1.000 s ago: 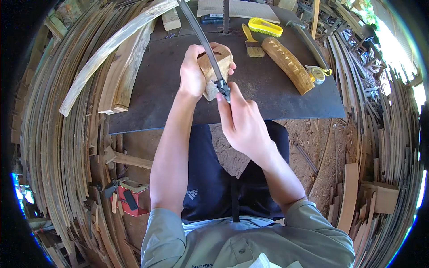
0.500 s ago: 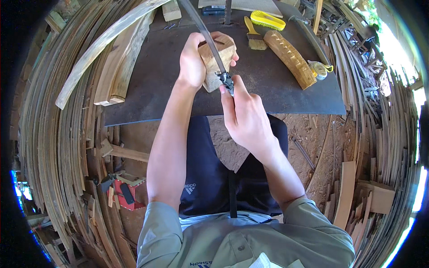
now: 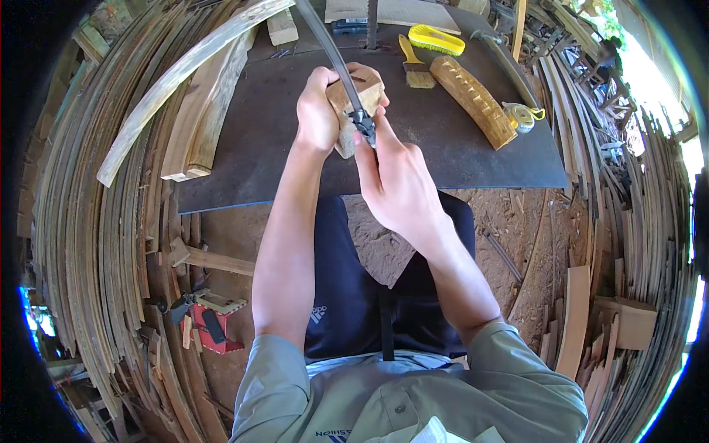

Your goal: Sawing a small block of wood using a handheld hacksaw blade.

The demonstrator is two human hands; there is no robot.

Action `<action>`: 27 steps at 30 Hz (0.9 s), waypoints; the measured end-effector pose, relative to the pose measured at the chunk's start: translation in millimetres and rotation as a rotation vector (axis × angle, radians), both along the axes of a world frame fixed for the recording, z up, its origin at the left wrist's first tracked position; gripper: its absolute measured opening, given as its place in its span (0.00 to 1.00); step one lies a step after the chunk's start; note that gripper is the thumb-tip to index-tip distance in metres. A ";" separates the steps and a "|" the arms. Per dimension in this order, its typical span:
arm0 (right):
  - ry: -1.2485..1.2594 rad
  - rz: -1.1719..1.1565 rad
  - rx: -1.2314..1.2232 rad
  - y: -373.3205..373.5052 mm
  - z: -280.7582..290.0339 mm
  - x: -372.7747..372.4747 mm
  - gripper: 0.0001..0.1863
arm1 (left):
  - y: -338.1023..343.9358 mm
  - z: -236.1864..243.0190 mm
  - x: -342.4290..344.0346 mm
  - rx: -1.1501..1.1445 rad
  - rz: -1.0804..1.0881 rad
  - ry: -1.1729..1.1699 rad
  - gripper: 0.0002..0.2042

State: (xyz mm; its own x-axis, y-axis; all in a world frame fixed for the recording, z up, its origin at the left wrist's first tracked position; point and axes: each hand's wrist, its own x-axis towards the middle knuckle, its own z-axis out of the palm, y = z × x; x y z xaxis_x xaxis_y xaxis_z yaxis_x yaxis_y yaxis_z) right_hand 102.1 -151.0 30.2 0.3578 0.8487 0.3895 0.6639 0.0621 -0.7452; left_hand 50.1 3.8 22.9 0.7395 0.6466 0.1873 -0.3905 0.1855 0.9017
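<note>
My left hand [image 3: 319,111] is wrapped round a pale, chunky block of wood [image 3: 344,103] with a dark slot in its top, above the dark tabletop [image 3: 258,133]. In my right hand [image 3: 402,170] is the near end of a long, narrow dark metal tool [image 3: 332,52], with a black fitting beside my thumb and forefinger. The tool lies across the block and runs away to the upper left, out of the picture. Whether it is a saw or a file I cannot tell. My right fingertips are close against the block, and part of it is hidden by the tool and my fingers.
Right of my hands lie a brush [image 3: 417,66], a yellow scrubbing brush [image 3: 436,40], a notched curved piece of wood [image 3: 473,100] and a tape measure [image 3: 523,117]. Timber pieces [image 3: 199,118] rest at the left edge. A red box [image 3: 218,328] stands on the floor.
My right hand has moved slightly away from me and left, pushing the tool farther along the block. My left hand keeps its hold on the wood.
</note>
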 end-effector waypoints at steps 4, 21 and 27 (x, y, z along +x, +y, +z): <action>-0.061 -0.025 0.009 -6.6 -2.1 -1.0 0.11 | 4.9 -3.4 -1.1 -0.043 0.009 -0.016 0.29; 0.346 0.050 0.043 -52.5 -18.8 25.7 0.08 | 8.8 -5.8 -5.4 -0.079 -0.070 -0.079 0.28; 0.513 -0.122 -0.044 -120.4 -43.6 46.9 0.10 | 11.0 -9.1 -4.7 -0.057 -0.013 -0.117 0.33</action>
State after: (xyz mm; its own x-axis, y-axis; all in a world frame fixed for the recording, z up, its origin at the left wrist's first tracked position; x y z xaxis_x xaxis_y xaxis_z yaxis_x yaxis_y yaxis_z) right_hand 149.1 -271.4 -13.4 0.5906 0.8004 0.1029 0.2136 -0.0321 -0.9764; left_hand 45.5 14.8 13.7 0.7233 0.6490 0.2361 -0.4898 0.2411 0.8379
